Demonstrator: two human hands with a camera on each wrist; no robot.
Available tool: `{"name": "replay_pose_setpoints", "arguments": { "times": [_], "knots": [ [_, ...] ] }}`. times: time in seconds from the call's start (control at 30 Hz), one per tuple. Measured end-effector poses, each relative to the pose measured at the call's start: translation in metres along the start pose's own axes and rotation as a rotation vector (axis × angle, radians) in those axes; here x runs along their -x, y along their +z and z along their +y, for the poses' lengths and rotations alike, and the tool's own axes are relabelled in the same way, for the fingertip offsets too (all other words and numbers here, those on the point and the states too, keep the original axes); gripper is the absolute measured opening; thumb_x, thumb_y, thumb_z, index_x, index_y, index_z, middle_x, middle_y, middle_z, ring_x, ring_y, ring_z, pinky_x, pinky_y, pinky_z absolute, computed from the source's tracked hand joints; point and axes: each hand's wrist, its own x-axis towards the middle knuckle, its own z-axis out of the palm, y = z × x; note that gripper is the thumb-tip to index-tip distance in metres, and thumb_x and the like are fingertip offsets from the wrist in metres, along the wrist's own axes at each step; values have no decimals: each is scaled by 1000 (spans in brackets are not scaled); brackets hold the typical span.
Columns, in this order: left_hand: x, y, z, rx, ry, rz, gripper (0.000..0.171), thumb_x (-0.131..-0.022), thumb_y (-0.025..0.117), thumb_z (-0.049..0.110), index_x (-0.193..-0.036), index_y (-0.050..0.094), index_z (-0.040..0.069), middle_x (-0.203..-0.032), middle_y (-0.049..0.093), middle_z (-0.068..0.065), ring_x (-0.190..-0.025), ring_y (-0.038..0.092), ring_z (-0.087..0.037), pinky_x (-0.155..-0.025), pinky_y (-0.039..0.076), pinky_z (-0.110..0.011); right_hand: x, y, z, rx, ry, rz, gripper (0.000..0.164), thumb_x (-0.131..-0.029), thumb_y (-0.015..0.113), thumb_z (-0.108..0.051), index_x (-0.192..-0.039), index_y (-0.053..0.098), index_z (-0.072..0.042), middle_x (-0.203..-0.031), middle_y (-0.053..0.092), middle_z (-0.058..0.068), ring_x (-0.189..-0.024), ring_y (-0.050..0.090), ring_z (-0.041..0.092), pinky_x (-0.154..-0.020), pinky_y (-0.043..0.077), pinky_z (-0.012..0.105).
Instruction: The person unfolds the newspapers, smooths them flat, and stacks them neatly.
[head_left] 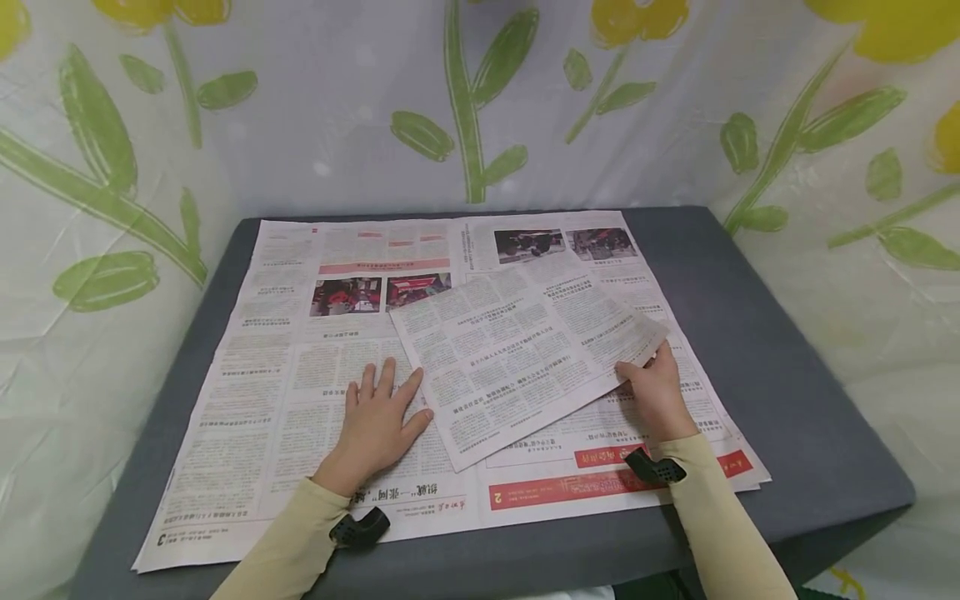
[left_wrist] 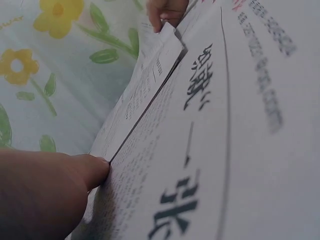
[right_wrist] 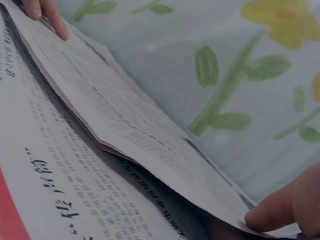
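Observation:
A smaller folded newspaper (head_left: 517, 342) lies at a slant over a large spread newspaper (head_left: 247, 400). My right hand (head_left: 658, 392) pinches its right corner, thumb on top and fingers beneath. In the right wrist view that side of the folded newspaper (right_wrist: 150, 150) is lifted off the sheet below, and the thumb (right_wrist: 272, 212) presses its edge. My left hand (head_left: 381, 429) rests palm down with fingers spread on the large newspaper, its fingertips right at the folded one's left edge. The left wrist view shows the thumb (left_wrist: 92, 170) against that edge.
The newspapers lie on a table with a dark grey cover (head_left: 757, 350). A pale curtain (head_left: 322, 108) printed with yellow flowers and green leaves stands behind and at both sides. Each wrist wears a black device, such as the right wrist camera (head_left: 654, 468).

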Motion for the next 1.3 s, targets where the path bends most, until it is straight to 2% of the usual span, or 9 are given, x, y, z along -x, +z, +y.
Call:
{"name": "replay_pose_setpoints", "arguments": {
  "times": [0.13, 0.2, 0.3, 0.37, 0.43, 0.6, 0.8, 1.03, 1.3],
  "knots": [
    [-2, -1, 1, 13, -1, -7, 67, -98, 63, 42, -154, 46, 11, -164, 26, -31, -152, 15, -59, -116, 15, -78, 0, -3, -4, -55, 35, 33, 76, -97, 51, 4, -161, 15, -14, -153, 48, 22, -111, 63, 13, -77, 52, 18],
    [-2, -4, 1, 20, 0, -17, 66, -98, 62, 43, -154, 46, 11, -164, 25, -32, -152, 14, -60, -115, 15, -79, 2, -4, -8, -102, 28, 79, 83, -98, 52, 2, -164, 6, -18, -161, 37, 20, -133, 53, 22, -95, 53, 25],
    [-8, -14, 2, 22, 10, -23, 65, -99, 61, 42, -154, 46, 10, -164, 24, -34, -150, 15, -62, -114, 16, -80, 5, -4, -13, -126, -63, 165, 91, -98, 56, -4, -165, -3, -22, -169, 18, 16, -155, 25, 31, -121, 34, 41],
    [-18, -24, 5, 16, 30, -26, 65, -100, 60, 43, -154, 45, 10, -164, 23, -34, -150, 15, -63, -114, 17, -80, 10, -4, -17, -54, -156, 201, 87, -98, 59, -7, -166, 4, -17, -171, 11, 15, -159, 12, 32, -128, 18, 51],
    [-34, -36, 11, 9, 60, -42, 65, -101, 59, 44, -155, 44, 11, -165, 21, -33, -151, 13, -62, -115, 16, -79, 17, 0, -22, 101, -260, 189, 82, -96, 62, -7, -164, 17, -9, -170, 15, 19, -158, 14, 38, -127, 15, 57],
    [-86, -44, 26, -27, 168, -136, 64, -105, 51, 45, -160, 37, 16, -168, 16, -29, -153, 9, -59, -118, 14, -77, 46, 27, -31, 544, -466, -64, 69, -93, 68, -13, -153, 38, 4, -161, 30, 34, -151, 24, 54, -121, 20, 69],
    [-127, -23, 31, -57, 217, -268, 65, -106, 43, 49, -164, 26, 22, -172, 6, -21, -156, 0, -53, -122, 7, -72, 75, 64, -28, 751, -506, -369, 67, -94, 71, -27, -151, 47, -2, -160, 34, 32, -148, 25, 61, -116, 23, 76],
    [-131, -5, 22, -103, 176, -301, 68, -106, 39, 55, -164, 22, 25, -173, 7, -16, -158, -2, -50, -124, 8, -69, 86, 79, -16, 885, -493, -383, 65, -93, 72, -34, -149, 52, -8, -159, 37, 32, -147, 25, 63, -114, 26, 75],
    [-112, -16, 23, -174, 151, -260, 66, -105, 40, 56, -160, 36, 21, -169, 23, -21, -156, 8, -53, -122, 9, -71, 68, 74, -25, 1054, -501, -415, 62, -99, 60, -45, -149, 53, -10, -160, 37, 29, -149, 26, 59, -116, 23, 74]
  ]
}}
